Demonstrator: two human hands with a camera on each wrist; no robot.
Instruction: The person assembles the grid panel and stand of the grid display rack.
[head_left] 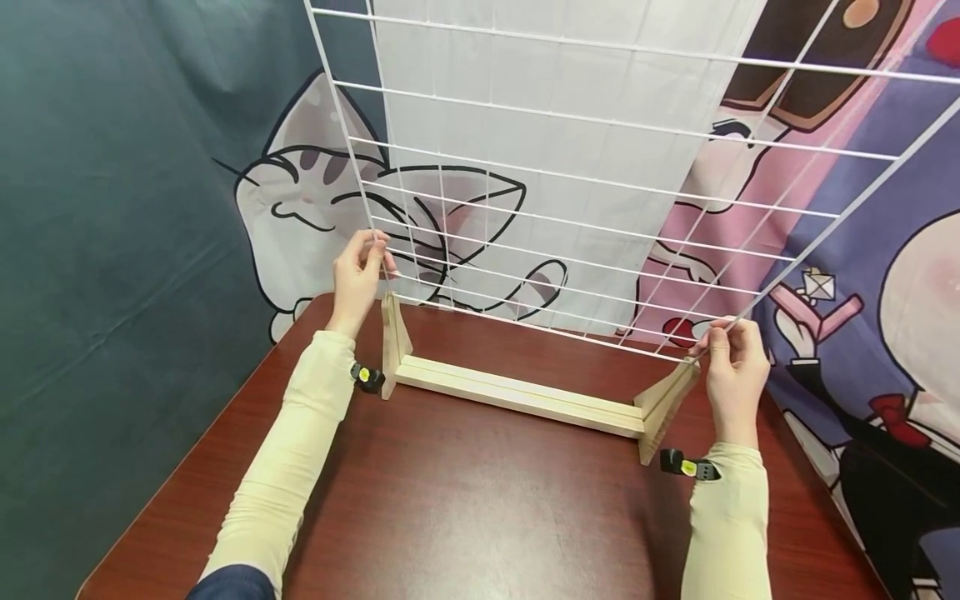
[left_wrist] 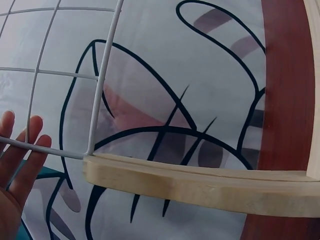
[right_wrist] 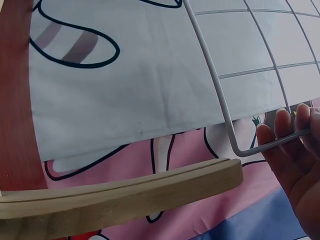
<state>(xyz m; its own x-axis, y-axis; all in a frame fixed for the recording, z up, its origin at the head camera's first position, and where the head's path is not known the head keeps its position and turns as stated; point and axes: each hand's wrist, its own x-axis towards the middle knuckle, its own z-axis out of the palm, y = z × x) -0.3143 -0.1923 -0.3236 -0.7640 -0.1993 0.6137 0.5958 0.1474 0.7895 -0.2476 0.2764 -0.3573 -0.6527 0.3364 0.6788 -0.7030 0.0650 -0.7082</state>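
Observation:
A white wire grid panel (head_left: 517, 242) stands tilted above a wooden stand (head_left: 517, 393), its lower corners at the tops of the stand's two end pieces. My left hand (head_left: 358, 275) grips the panel's left edge wire near the bottom corner. On the opposite side my right hand (head_left: 737, 367) pinches the right edge wire just above the right end piece (head_left: 667, 408). In the left wrist view, the panel corner meets the tip of the left end piece (left_wrist: 200, 187). The right wrist view has the other corner close over the grooved end piece (right_wrist: 125, 197); contact there is unclear.
The stand rests on a dark red-brown table (head_left: 465, 517). Behind it hangs a cloth backdrop (head_left: 600, 158) with cartoon figures, near the table's back edge. A green curtain (head_left: 135, 208) hangs at the left. Black wrist cameras sit on both forearms.

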